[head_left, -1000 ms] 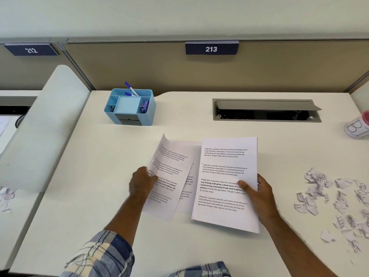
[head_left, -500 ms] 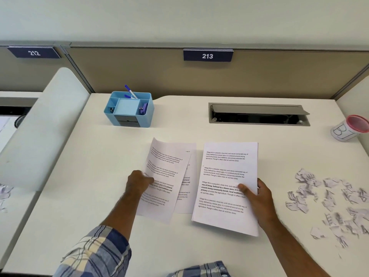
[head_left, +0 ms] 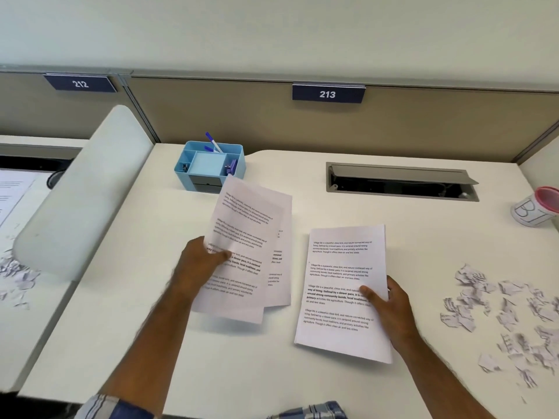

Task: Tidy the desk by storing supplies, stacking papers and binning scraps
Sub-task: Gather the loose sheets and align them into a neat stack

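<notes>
The left hand (head_left: pixel 201 261) held a fanned pair of printed sheets (head_left: pixel 245 246) lifted off the white counter (head_left: pixel 145 297), its thumb pressed on top of the upper sheet and the other fingers hidden beneath, so the sheets were pinched at their left edge. A soft shadow lay on the counter below their lower edge, and both pages were blurred. The right hand (head_left: pixel 390 306) pinched a separate stack of printed pages (head_left: pixel 341 285) at its right edge, thumb on the text and fingers curled under. That stack lay just right of the lifted sheets, apart from them, with its near end low over the counter; whether it touched the surface could not be told.

Behind the lifted sheets stood a light blue desk organizer (head_left: pixel 208 167) holding a blue-capped pen (head_left: pixel 214 142) in its rear compartment, a purple item in the right one, and small dark clips in the left one. Torn paper scraps (head_left: pixel 508 316) lay scattered on the counter to the right, well apart from the stack. A cup with a pink rim (head_left: pixel 537 207) lay tipped at the far right edge, marked with hand-drawn letters. An open cable tray (head_left: pixel 402 181) was set into the counter behind the stack. More scraps (head_left: pixel 15 273) lay on the neighbouring desk beyond a rounded white divider (head_left: pixel 81 192).
</notes>
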`<state>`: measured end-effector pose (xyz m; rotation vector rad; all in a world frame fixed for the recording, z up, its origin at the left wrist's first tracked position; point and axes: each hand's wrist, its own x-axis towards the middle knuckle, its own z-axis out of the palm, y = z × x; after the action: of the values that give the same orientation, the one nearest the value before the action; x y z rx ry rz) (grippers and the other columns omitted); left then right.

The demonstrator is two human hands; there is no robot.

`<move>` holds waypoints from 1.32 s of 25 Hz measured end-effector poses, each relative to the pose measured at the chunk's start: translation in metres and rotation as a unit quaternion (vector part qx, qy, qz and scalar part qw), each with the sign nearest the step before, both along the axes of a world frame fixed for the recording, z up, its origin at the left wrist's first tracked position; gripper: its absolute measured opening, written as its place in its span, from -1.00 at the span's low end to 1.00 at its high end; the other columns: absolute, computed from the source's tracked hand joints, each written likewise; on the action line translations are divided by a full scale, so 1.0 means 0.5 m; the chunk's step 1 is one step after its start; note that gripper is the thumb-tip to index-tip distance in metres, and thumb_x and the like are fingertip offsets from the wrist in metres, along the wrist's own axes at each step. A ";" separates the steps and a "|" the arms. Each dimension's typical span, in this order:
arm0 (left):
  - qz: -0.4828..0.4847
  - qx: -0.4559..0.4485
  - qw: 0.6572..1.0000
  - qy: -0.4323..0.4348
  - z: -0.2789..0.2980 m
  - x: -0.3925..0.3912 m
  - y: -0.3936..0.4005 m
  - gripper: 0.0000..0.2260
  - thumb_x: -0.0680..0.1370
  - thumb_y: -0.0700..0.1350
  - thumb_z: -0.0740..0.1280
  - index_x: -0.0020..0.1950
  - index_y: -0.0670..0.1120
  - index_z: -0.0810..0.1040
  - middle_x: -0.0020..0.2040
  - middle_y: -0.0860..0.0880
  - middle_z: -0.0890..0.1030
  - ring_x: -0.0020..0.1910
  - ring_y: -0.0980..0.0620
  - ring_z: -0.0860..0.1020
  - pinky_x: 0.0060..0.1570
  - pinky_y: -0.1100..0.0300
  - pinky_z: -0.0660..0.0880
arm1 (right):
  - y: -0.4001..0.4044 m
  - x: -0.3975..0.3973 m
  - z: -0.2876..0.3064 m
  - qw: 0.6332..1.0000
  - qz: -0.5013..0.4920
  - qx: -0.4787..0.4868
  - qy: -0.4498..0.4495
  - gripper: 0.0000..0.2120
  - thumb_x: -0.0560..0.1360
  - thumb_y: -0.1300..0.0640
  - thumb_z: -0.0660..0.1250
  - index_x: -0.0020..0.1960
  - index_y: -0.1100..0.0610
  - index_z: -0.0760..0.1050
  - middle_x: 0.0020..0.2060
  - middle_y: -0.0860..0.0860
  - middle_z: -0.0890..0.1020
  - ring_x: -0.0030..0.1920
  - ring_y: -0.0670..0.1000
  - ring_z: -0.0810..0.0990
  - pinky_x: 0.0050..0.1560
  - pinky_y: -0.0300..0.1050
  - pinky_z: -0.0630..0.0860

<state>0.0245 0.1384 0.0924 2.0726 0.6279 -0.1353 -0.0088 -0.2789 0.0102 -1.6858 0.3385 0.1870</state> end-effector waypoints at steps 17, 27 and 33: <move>-0.027 -0.260 0.965 -0.028 0.088 -0.109 -0.072 -0.61 0.38 -0.18 0.63 0.18 -0.09 0.66 0.04 -0.04 0.76 0.03 -0.09 0.74 0.10 -0.05 0.66 | 0.127 -0.002 0.128 0.993 0.039 0.107 0.000 -0.69 0.53 0.17 0.48 0.26 0.06 0.57 0.10 0.04 0.74 0.02 0.15 0.75 0.00 0.10 0.68; -0.080 -0.484 0.868 0.078 0.013 -0.138 -0.073 -0.60 0.61 -0.21 0.39 0.45 -0.14 0.50 0.36 -0.21 0.59 0.34 -0.26 0.57 0.40 -0.31 0.41 | 0.155 -0.011 0.173 0.993 0.051 0.105 0.011 -0.77 0.66 -0.01 0.29 0.22 0.07 0.58 0.08 0.07 0.74 0.08 0.11 0.73 0.08 0.12 0.65; -0.122 -0.435 0.889 0.074 0.011 -0.132 -0.117 -0.59 0.58 -0.22 0.44 0.42 -0.12 0.50 0.31 -0.15 0.64 0.28 -0.22 0.62 0.34 -0.25 0.49 | 0.170 -0.017 0.179 0.989 0.090 0.119 -0.017 -0.70 0.69 0.03 0.20 0.33 0.10 0.54 0.17 0.02 0.70 0.22 -0.04 0.66 0.12 -0.15 0.62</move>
<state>-0.0413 0.0799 0.0977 1.2524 0.2949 -0.6099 -0.0175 -0.1936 0.0995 -1.4799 0.1328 0.3198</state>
